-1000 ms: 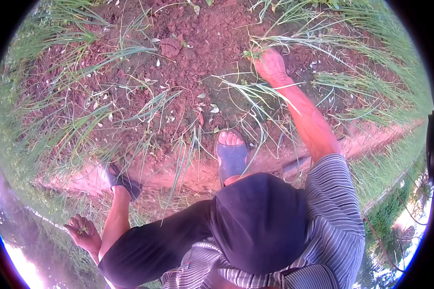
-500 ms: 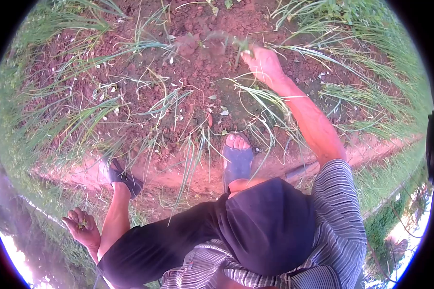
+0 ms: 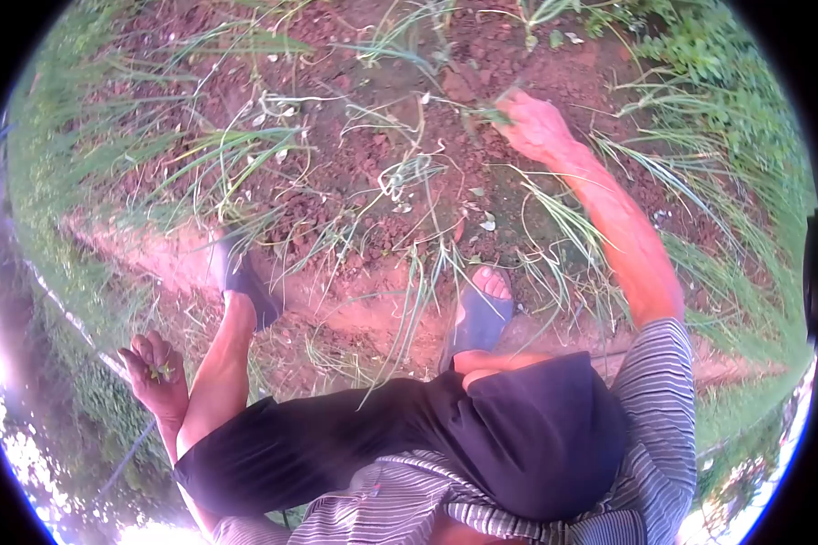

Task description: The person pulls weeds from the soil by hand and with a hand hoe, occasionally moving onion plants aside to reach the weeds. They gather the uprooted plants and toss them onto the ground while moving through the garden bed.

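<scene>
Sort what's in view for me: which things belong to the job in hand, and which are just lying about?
Apparently in the job:
- right hand, gripping blurred greenery
- left hand, holding green sprigs
- narrow-leaved clump below the right forearm

Just lying about:
- pale leaf on the soil

1. Bright daylight, kinda pinkish cast; shadows on the soil bed [image 3: 336, 195] look faint and soft.
2. Glare's blown out to white low on the left, past the bed's near edge, with purplish haze around it.
3. Proper fisheye: near edge bows, frame corners go black, blue fringing.
4. Grass [image 3: 82, 163] along the bed's left edge is smeary mush.
</scene>
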{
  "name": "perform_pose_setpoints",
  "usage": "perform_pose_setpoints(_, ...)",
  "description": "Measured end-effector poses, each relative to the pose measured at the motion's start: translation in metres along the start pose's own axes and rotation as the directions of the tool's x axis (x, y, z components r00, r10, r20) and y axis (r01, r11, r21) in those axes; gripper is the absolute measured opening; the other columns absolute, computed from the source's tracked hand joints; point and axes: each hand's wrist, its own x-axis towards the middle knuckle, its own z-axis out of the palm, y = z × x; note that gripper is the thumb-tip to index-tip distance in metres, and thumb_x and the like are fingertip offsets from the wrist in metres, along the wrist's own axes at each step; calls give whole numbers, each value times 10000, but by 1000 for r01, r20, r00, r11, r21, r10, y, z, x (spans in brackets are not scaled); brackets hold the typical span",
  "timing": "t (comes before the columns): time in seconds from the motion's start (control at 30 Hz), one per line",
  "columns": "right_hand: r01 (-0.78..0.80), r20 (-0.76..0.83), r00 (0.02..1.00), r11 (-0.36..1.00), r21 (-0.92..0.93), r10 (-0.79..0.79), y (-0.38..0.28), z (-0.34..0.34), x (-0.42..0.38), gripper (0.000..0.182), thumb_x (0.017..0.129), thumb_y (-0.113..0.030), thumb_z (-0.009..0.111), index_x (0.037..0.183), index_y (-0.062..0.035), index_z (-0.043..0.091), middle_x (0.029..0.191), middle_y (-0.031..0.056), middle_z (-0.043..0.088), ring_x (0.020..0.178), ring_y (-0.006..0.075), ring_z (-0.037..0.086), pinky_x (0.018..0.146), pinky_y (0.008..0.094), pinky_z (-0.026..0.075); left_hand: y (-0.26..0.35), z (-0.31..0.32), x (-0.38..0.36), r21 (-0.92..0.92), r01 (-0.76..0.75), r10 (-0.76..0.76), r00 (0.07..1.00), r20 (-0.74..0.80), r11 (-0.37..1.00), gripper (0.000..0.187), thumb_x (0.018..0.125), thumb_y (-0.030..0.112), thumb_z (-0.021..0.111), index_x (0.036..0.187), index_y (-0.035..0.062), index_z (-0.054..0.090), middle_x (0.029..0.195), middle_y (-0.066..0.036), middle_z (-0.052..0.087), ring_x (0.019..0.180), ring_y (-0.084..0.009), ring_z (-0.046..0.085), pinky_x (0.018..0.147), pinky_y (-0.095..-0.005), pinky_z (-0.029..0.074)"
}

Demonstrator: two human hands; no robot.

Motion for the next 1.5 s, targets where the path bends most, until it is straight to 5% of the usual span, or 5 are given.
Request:
perform_pose_setpoints(0.23,-75,184,983,882,465,-13,-53,-5,17,245,907,-137,594,1140,-94,660,1023,161,692,931,333,662,780,395,546,-7,10,6,6,13,-13,1000,-1,1000,399,1035,419,408,785,108,389,698,-2,358,514,-79,275,422,-207,274)
perform_pose_setpoints(0.37,417,-203,896,904,89,-394,-83,40,82,418,823,-65,606,1235,-136,604,1125,139,660,879,310,688,716,391,574,-6,8,2,-19,-5,6,999,52,1000,399,1032,417,417,785,105,390,691,-1,352,521,-75,282,424,-209,277)
perform_pose_setpoints(0.97,545,-243,776,813,-205,-582,-83,62,121,245,821,-30,521,1058,-52,578,1071,174,592,967,381,624,800,458,551,-8,-9,-15,10,20,-19,999,-49,1000,403,1028,436,417,778,122,380,692,17,345,555,-66,285,491,-208,282)
perform_pose_setpoints(1.23,406,-165,905,912,60,-392,-37,14,13,308,788,-26,569,1086,-96,605,1016,140,631,950,319,636,780,404,547,32,30,-43,800,-130,-109,965,237,585,531,888,560,605,727,86,427,644,4,393,528,-89,352,488,-259,274)
perform_pose_setpoints(1.5,-419,-449,815,908,-18,367,95,-44,15,247,821,-194,641,968,4,655,863,225,659,827,393,651,743,478,527,60,104,-103,874,-6,-231,964,135,485,501,909,528,593,825,35,564,741,-48,511,705,-158,483,642,-302,399)
